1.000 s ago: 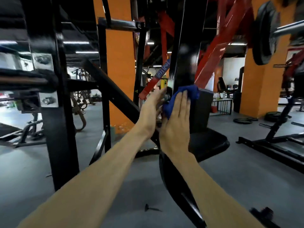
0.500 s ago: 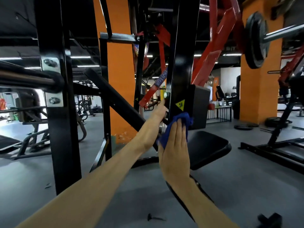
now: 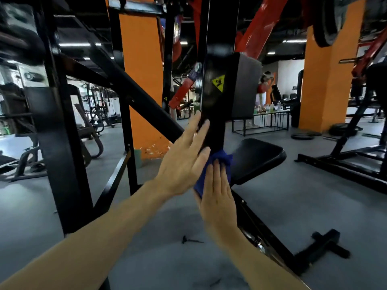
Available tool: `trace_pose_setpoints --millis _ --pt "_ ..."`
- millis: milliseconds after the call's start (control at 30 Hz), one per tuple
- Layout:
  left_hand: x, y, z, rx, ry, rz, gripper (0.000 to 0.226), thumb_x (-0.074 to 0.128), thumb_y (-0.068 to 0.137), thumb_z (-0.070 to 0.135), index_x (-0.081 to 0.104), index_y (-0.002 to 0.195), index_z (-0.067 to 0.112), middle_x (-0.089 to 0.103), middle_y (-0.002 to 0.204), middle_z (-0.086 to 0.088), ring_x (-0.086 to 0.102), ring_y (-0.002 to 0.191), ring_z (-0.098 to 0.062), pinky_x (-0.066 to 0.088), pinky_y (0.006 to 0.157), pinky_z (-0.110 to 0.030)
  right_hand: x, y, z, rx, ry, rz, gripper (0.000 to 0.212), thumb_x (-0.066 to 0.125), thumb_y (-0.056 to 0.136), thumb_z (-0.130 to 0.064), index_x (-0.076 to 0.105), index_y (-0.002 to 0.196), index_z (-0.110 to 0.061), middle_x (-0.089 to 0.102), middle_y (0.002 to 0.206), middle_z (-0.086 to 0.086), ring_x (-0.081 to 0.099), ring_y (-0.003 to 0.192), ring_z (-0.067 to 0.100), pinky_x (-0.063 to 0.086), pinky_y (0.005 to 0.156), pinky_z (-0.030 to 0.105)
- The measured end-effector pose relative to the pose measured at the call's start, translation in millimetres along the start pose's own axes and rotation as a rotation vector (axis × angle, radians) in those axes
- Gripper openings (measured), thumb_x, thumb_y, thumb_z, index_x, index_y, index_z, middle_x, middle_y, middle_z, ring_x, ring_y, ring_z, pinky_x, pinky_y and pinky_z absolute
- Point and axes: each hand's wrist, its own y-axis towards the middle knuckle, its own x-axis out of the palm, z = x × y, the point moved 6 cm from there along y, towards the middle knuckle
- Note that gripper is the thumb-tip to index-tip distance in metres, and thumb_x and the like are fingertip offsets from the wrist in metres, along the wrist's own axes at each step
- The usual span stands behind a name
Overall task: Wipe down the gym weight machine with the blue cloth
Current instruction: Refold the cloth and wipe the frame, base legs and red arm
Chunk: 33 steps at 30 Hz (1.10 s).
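A black upright post [image 3: 217, 65] of the weight machine stands straight ahead, with a yellow warning sticker on it. My right hand [image 3: 217, 191] presses the blue cloth [image 3: 223, 162] flat against the lower part of this post, fingers straight. Just above and to the left, my left hand [image 3: 186, 162] rests its straight fingers on the post's left side. Most of the cloth is hidden under my right hand.
The machine's black padded seat [image 3: 257, 158] sits just right of the post, a back pad [image 3: 245, 86] above it. A black frame upright [image 3: 60, 143] stands at left, orange pillars [image 3: 326, 84] behind. Red lever arms [image 3: 261, 24] and a weight plate [image 3: 326, 19] hang overhead. A person stands by a far table.
My right hand has slid the cloth down the post, from the sticker's height to near the seat. My left hand has come off the post's edge and now lies flat higher up.
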Motion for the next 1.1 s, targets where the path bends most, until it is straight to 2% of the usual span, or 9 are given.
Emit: trace_pose_setpoints --millis 100,233,367,500,633,767,867,1000,1100 --pt "24.9 -27.9 3.5 0.161 0.515 -0.015 0.062 0.026 0.108 0.04 0.018 0.161 0.009 -0.002 0.17 -0.009 -0.006 0.157 -0.023 0.012 0.127 -0.042 38.1 -74.8 46.1 0.021 -0.064 -0.22 0.106 0.08 0.083 -0.03 0.009 0.154 0.006 -0.001 0.161 0.02 0.026 0.146 0.038 0.025 0.116 0.044" --pt "45.3 -35.2 1.6 0.191 0.726 -0.058 0.07 0.029 0.107 0.045 0.01 0.161 0.004 -0.008 0.168 -0.018 -0.014 0.155 -0.035 0.003 0.127 -0.049 59.9 -128.8 84.8 0.156 -0.121 -0.401 0.116 0.089 0.064 -0.008 0.014 0.15 0.011 0.01 0.157 0.031 0.037 0.14 0.046 0.029 0.112 0.046" --pt "58.1 -32.0 0.7 0.168 0.808 -0.059 0.081 0.029 0.105 0.057 0.006 0.16 0.002 -0.012 0.166 -0.024 -0.017 0.152 -0.043 0.006 0.126 -0.053 74.8 -152.9 99.0 0.359 -0.154 -0.437 0.11 0.08 0.079 -0.012 0.002 0.152 0.013 0.004 0.16 0.035 0.017 0.149 0.043 0.023 0.118 0.042" --pt "63.4 -31.3 2.0 0.137 0.858 -0.013 0.085 0.028 0.104 0.059 0.004 0.16 0.0 -0.013 0.165 -0.026 -0.017 0.151 -0.046 0.002 0.126 -0.053 98.9 -180.3 113.5 0.492 -0.122 -0.572 0.084 0.056 0.099 -0.01 -0.007 0.146 0.021 -0.026 0.148 0.046 -0.012 0.145 0.055 -0.003 0.121 0.048" --pt "70.6 -33.8 1.8 0.145 0.878 0.012 0.084 0.026 0.105 0.057 0.003 0.159 -0.003 -0.012 0.165 -0.028 -0.014 0.151 -0.048 0.003 0.126 -0.055 112.5 -200.0 126.8 0.588 -0.137 -0.554 0.104 0.072 0.085 0.0 -0.01 0.146 0.02 -0.018 0.155 0.039 -0.01 0.149 0.044 0.031 0.119 0.047" --pt "109.5 -57.8 4.7 0.331 0.979 -0.025 0.086 0.016 0.105 0.057 -0.003 0.156 -0.009 -0.008 0.166 -0.026 -0.007 0.155 -0.037 0.002 0.127 -0.045 112.2 -209.0 136.9 0.568 -0.167 -0.54 0.108 0.068 0.09 -0.01 -0.021 0.144 0.017 -0.032 0.153 0.033 -0.011 0.15 0.039 0.026 0.122 0.039" --pt "155.1 -86.9 3.7 0.435 1.012 -0.137 0.087 0.015 0.105 0.058 -0.002 0.156 -0.011 -0.005 0.166 -0.027 -0.006 0.155 -0.036 0.0 0.128 -0.044 107.5 -213.0 143.0 0.502 -0.231 -0.543 0.113 0.067 0.091 -0.016 -0.029 0.143 0.013 -0.026 0.156 0.032 -0.005 0.151 0.044 0.02 0.124 0.045" --pt "185.6 -106.3 5.4 0.419 0.997 -0.179 0.086 0.015 0.105 0.057 -0.003 0.155 -0.011 -0.007 0.165 -0.028 -0.007 0.155 -0.037 -0.001 0.127 -0.045 105.4 -217.4 144.2 0.538 -0.22 -0.571 0.116 0.071 0.087 -0.012 -0.026 0.146 0.01 -0.018 0.16 0.029 -0.005 0.151 0.041 0.013 0.125 0.045" --pt "180.5 -112.6 8.6 0.4 0.889 -0.21 0.078 0.018 0.108 0.047 -0.005 0.155 -0.011 -0.01 0.165 -0.028 -0.01 0.155 -0.037 0.001 0.127 -0.045 98.7 -220.9 128.0 0.628 -0.024 -0.58 0.108 0.068 0.088 -0.004 -0.02 0.15 0.007 -0.016 0.162 0.025 -0.008 0.152 0.037 0.0 0.122 0.037"
